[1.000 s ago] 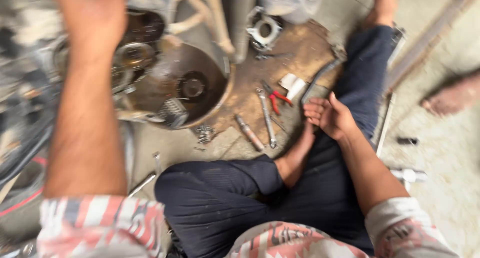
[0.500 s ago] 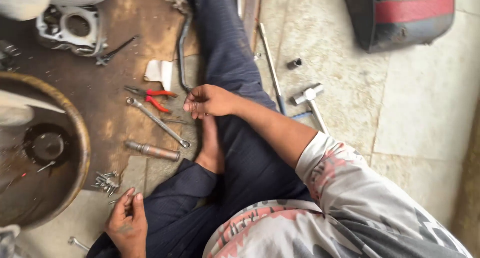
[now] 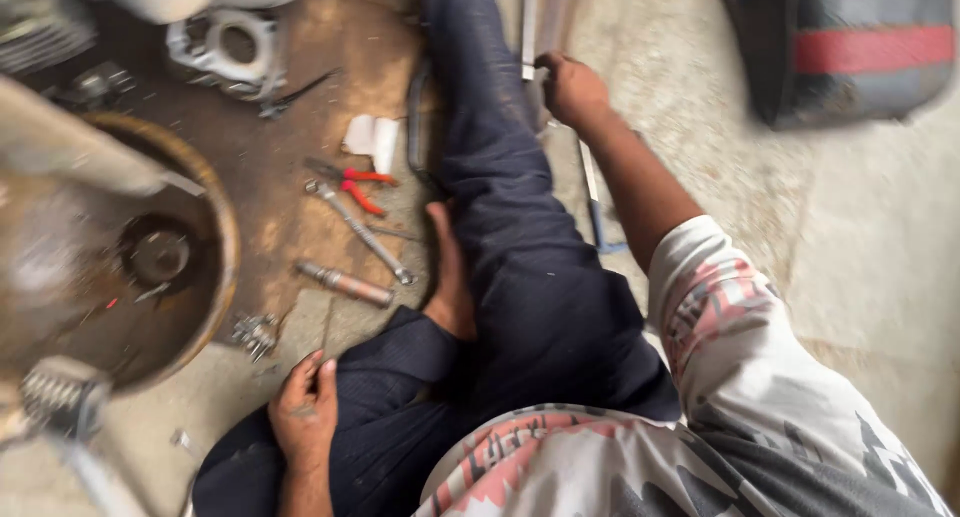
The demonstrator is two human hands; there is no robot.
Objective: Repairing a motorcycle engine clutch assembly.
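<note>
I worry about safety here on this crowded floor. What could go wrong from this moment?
The right hand reaches across the leg toward long metal bars while the picture is blurred; it might get pinched or scraped. Pliers, a wrench and small loose parts lie close to the bare foot; shifting the leg could hurt it or scatter them.

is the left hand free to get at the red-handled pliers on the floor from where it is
Probably yes. The left hand rests empty on the knee, and the red-handled pliers lie in the open on the floor ahead of it; only a long metal wrench lies between, flat on the ground.
</note>
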